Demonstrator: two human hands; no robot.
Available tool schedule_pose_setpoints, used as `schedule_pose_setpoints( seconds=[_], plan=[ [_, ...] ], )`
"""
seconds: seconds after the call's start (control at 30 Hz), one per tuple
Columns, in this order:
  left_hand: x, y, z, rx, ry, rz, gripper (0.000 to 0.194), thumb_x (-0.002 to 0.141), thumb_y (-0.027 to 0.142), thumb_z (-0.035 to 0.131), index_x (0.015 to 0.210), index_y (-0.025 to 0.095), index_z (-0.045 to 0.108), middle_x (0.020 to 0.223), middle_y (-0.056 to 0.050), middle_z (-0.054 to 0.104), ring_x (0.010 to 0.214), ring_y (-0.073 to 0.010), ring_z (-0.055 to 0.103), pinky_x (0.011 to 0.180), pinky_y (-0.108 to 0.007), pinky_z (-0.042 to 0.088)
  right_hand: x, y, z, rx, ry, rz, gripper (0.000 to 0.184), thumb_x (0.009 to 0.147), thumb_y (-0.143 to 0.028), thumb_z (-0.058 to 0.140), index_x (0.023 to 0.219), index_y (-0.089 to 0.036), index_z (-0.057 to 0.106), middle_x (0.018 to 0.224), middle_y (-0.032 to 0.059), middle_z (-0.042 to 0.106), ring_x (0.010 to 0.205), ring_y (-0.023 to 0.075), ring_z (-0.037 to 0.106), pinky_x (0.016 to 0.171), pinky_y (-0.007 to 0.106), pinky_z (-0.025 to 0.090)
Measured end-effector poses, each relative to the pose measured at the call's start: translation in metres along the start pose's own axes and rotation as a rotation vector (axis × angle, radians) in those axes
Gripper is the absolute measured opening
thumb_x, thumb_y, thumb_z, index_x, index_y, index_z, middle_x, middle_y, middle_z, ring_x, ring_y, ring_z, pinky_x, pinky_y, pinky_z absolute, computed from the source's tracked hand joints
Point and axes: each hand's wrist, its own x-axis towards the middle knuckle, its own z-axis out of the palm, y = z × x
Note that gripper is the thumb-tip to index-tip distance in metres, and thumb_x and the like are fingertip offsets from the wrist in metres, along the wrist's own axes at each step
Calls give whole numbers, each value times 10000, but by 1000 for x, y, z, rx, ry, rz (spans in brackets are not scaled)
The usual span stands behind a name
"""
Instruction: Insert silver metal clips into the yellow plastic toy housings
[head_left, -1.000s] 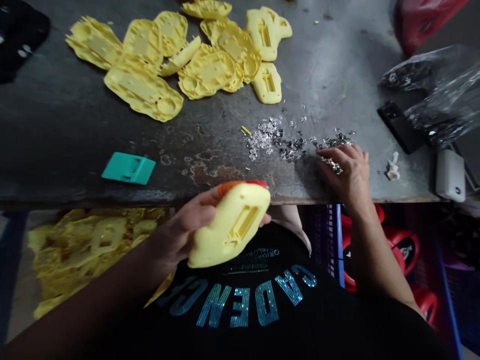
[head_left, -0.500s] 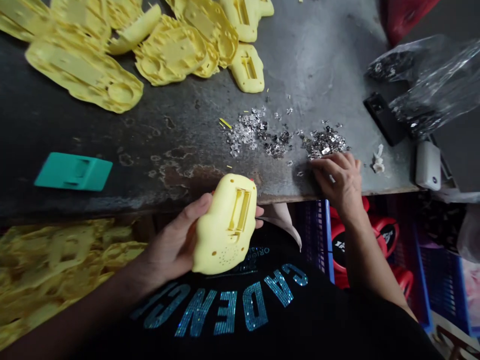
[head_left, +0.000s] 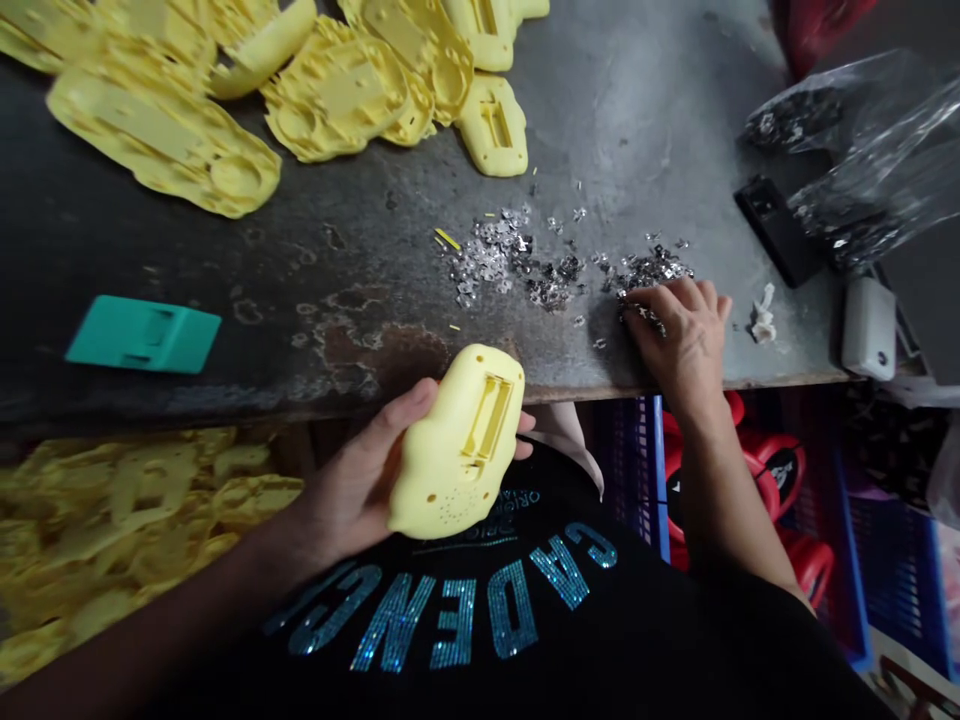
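My left hand (head_left: 352,475) holds a pale yellow plastic shell (head_left: 457,450), with its rectangular slot and small holes facing up, just past the table edge. My right hand (head_left: 679,335) rests at the table's front edge, its fingertips pinching a few small metal clips (head_left: 643,316) from the scattered silvery pile (head_left: 555,275). Several more yellow shells (head_left: 337,90) lie in a heap at the far side of the table, out of reach of both hands. The fingers of my left hand are partly hidden behind the shell.
The dark, scratched metal table (head_left: 360,240) has rust stains. A teal plastic piece (head_left: 142,335) lies on it at left. A clear bag of metal parts (head_left: 847,160), a black phone (head_left: 776,230) and a white box (head_left: 868,328) sit at right. Yellow parts (head_left: 127,520) are heaped below left; red objects fill a blue crate (head_left: 847,540) below right.
My view has shifted, so the table contents sit further left. My left hand has turned the shell so its holed end shows. My right hand has moved onto the metal pile's edge.
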Motion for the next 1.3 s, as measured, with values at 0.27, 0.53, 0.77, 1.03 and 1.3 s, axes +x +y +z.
schedule_pose_setpoints(
  seconds=[0.27, 0.53, 0.77, 1.03, 1.3],
  plan=[
    [2, -1, -1, 16, -51, 15, 663, 985, 663, 800, 1437, 179, 832, 1385, -162, 879, 1219, -362, 872, 916, -366, 718, -22, 1, -12, 127, -45, -104, 235, 1140, -396, 619, 1036, -270, 789, 1018, 76, 792, 1056, 329, 698, 971, 496, 467],
    [3, -3, 6, 18, -68, -87, 719, 1079, 763, 629, 1530, 219, 766, 1457, -146, 853, 1269, -357, 860, 893, -353, 731, -61, 16, -7, 340, 133, -9, 132, 1105, -362, 722, 1140, -293, 830, 1047, 23, 853, 999, 266, 760, 952, 441, 480],
    [7, -2, 17, 43, -28, -61, 652, 1022, 699, 730, 1471, 233, 814, 1354, -87, 897, 1121, -336, 892, 788, -341, 724, -46, 11, 1, 318, 90, -156, 145, 1118, -329, 727, 1192, -314, 851, 1094, 45, 839, 1058, 280, 759, 945, 448, 477],
    [7, -1, 20, 40, -30, -84, 652, 996, 663, 789, 1448, 193, 796, 1340, -155, 891, 1056, -328, 894, 763, -324, 705, -41, 15, 6, 297, 54, -188, 111, 1098, -347, 741, 1079, -280, 827, 975, 42, 787, 935, 268, 701, 893, 440, 514],
    [16, -8, 28, -77, -155, -84, 598, 1019, 654, 783, 1363, 164, 773, 1205, -143, 907, 1008, -306, 886, 854, -349, 686, -55, -28, -25, 609, 106, -341, 171, 1064, -183, 813, 1178, -308, 789, 1045, 1, 868, 873, 222, 787, 858, 424, 562]
  ],
)
